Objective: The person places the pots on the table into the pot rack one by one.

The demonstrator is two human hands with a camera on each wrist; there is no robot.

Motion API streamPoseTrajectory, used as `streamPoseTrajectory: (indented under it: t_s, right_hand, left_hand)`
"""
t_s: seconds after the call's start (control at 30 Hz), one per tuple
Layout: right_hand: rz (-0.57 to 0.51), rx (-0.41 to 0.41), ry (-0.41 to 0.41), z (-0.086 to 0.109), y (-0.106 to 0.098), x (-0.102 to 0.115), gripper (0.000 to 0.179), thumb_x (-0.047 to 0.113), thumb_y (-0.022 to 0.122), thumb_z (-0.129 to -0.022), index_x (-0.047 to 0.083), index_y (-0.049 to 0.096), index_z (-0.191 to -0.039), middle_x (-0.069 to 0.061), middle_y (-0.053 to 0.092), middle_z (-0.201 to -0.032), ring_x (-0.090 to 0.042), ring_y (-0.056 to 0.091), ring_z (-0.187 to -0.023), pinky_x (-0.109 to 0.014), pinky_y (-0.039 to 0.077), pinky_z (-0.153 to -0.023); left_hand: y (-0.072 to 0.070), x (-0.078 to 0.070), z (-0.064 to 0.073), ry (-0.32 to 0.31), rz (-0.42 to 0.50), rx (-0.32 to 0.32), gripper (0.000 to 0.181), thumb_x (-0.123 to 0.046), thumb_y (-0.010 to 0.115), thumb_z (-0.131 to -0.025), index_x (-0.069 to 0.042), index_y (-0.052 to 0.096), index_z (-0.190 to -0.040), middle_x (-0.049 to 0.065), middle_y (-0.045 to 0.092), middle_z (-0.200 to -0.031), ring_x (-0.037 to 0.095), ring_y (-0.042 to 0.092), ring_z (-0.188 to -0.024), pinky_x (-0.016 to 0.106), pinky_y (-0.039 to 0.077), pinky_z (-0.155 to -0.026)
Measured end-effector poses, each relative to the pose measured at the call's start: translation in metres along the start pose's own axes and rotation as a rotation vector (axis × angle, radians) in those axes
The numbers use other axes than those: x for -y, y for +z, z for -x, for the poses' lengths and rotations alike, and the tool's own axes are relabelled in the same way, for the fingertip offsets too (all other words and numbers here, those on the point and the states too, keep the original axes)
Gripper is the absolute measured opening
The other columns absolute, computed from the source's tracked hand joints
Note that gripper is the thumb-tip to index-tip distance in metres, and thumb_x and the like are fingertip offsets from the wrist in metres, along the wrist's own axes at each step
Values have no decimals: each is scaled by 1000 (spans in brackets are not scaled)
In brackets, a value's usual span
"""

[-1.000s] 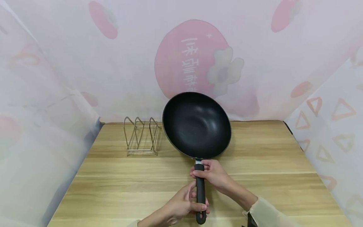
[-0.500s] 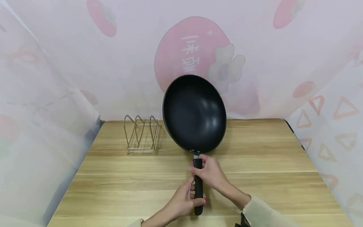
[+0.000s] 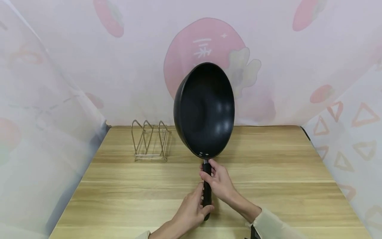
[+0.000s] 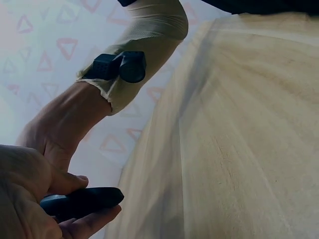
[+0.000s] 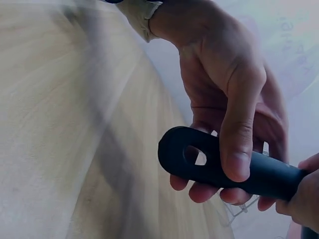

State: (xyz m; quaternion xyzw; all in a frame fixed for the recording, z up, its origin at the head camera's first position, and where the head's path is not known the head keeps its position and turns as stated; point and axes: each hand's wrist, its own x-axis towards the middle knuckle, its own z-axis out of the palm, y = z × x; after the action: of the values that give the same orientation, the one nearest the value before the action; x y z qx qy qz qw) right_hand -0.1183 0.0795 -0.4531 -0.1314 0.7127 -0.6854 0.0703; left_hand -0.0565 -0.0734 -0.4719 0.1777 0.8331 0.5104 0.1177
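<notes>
A black wok [image 3: 206, 109] with a long black handle [image 5: 269, 174] is held up over the table, its bowl upright and turned partly to the right. My left hand [image 3: 189, 210] grips the lower end of the handle, thumb across one side and fingers behind, near the hanging hole seen in the right wrist view. Higher up, just under the bowl, my right hand [image 3: 219, 179] holds the handle between thumb and fingers. In the left wrist view the handle's end pokes out beyond the left hand [image 4: 25, 194].
Left of the wok, a wire rack [image 3: 149, 141] with several upright loops stands on the wooden table [image 3: 283, 186]. Printed cloth walls [image 3: 128, 66] enclose the back and both sides of the table.
The wok has tilted further upright, its rim rising in view, and its bowl has turned so that its outer left side shows. Both hands have kept their grip, moving slightly up with the handle.
</notes>
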Motion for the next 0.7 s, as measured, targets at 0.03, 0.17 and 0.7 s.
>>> streamPoseTrajectory:
  t_s: [0.03, 0.17, 0.7]
  right_hand:
    - [6, 2, -22, 0, 0, 0, 30, -5, 65, -101, -8, 58, -130, -22, 64, -118, -31, 65, -107, -27, 60, -90]
    - [7, 17, -98, -1, -2, 3, 31, -6, 64, -101, -7, 58, -131, -20, 62, -117, -27, 64, -104, -25, 59, -89]
    - [-95, 158, -203, -8, -8, 13, 45, 1, 65, -103, -8, 52, -145, -14, 62, -117, -18, 67, -93, -25, 58, -83]
  left_hand:
    - [-1, 0, 0, 19, -14, -5, 51, -5, 81, -93, -8, 52, -134, 11, 75, -106, 9, 72, -81, 20, 56, -64]
    - [-5, 0, 0, 94, -15, -21, 54, -5, 80, -94, -9, 51, -139, 15, 74, -109, 21, 77, -91, 17, 58, -68]
    - [-23, -3, -1, -3, 409, 122, 46, -3, 78, -96, 7, 58, -136, 23, 75, -107, 27, 78, -97, 24, 61, -83]
